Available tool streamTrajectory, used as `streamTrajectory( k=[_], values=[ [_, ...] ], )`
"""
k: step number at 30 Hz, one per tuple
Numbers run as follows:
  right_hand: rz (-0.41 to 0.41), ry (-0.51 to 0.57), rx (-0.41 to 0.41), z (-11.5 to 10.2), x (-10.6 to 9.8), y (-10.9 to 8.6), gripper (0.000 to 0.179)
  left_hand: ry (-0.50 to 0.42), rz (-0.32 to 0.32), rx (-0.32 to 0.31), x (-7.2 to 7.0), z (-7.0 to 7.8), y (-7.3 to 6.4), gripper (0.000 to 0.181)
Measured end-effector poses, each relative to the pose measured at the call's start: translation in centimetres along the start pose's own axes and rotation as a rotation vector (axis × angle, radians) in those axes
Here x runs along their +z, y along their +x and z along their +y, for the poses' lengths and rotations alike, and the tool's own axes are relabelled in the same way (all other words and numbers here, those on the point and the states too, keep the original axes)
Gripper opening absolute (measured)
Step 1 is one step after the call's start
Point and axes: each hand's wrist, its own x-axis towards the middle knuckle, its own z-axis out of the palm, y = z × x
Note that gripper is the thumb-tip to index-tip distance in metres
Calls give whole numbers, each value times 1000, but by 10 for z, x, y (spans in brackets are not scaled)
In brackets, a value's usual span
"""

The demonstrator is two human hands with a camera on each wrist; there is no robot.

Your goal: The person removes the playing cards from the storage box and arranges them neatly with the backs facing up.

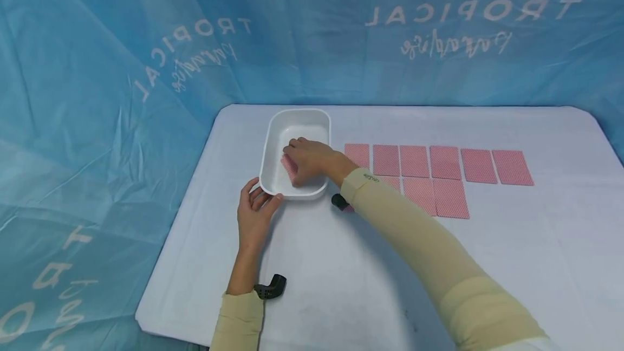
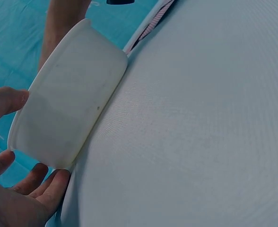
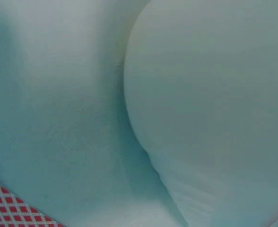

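Note:
A white plastic tub [image 1: 273, 129] stands at the left of the table. My left hand [image 1: 255, 210] grips its near-left corner; in the left wrist view, the thumb rests at the rim and the fingers lie against the tub's wall [image 2: 68, 99]. Down inside the tub, my right hand [image 1: 312, 158] holds red-patterned playing cards [image 1: 290, 169] by their edges. How many it holds is hidden. The right wrist view shows mostly the tub's pale outer wall [image 3: 210, 94] and a corner of a red lattice-backed card [image 3: 11, 208].
Face-down playing cards [image 1: 444, 162] lie in two rows right of the tub, partly beneath the right forearm. The white-covered table [image 1: 536, 264] has rounded corners. Blue printed sheets [image 1: 312, 31] hang behind it and to its left.

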Motion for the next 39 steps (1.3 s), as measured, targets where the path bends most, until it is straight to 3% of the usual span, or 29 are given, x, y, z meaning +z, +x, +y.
streamTrajectory(
  k=[15,21,30,35,39],
  values=[
    [58,-35,-20,-3,2,-3,66,15,2,13,1,3,-2,67],
    [61,-100,-14,-5,5,-3,67,-11,-5,16,0,1,0,67],
    [52,-121,-10,-9,4,-6,72,-40,10,14,-1,-31,12,67],
    [77,-152,-31,-8,5,-5,65,-41,24,33,0,-34,12,67],
    [75,-168,-37,-7,6,-5,64,-49,15,11,-1,-32,12,67]
  ],
)
